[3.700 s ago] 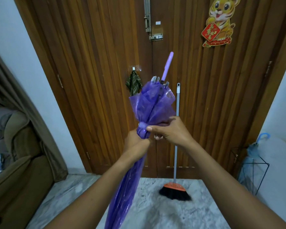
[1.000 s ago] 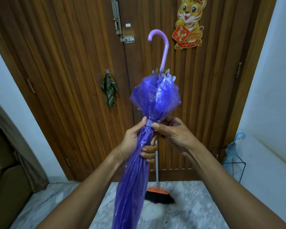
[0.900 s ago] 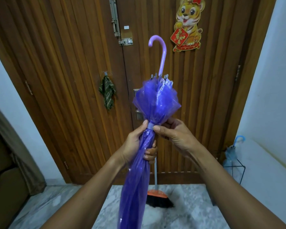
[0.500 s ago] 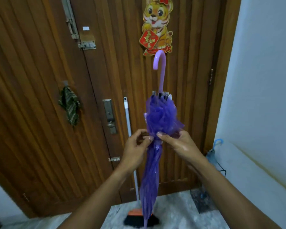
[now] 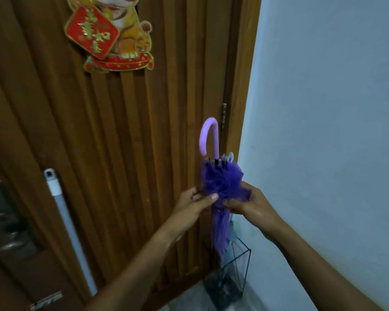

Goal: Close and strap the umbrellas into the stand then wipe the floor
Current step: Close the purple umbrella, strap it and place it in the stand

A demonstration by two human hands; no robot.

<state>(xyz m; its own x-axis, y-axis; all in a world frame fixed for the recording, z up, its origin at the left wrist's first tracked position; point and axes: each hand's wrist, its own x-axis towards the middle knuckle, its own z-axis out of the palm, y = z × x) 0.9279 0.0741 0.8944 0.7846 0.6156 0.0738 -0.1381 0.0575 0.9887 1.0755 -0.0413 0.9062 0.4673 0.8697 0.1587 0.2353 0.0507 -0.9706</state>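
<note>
Step in hand: stowing the closed purple umbrella (image 5: pixel 220 182). It is held upright, crook handle (image 5: pixel 208 138) at 12 o'clock, lower end pointing down at the black wire stand (image 5: pixel 236 272) at 6 o'clock, in the corner where the wooden door (image 5: pixel 121 153) meets the wall. The left hand (image 5: pixel 195 203) is at 9 o'clock of the bunched canopy, thumb and fingers curled in, pinching the folds at the gather. The right hand (image 5: pixel 249 205) is at 3 o'clock, fingers likewise curled onto the plastic (the strap is not discernible under them; cannot tell if it is fastened). The lower end sits about level with the stand's top rim; whether it is inside is unclear. A broom pole (image 5: pixel 63 209) leans on the door at 9 o'clock, well apart. Judgement: strapping is at or near done. The next move calls for a straight lowering into the stand, then letting go with both hands. Floor wiping is not yet begun.
</note>
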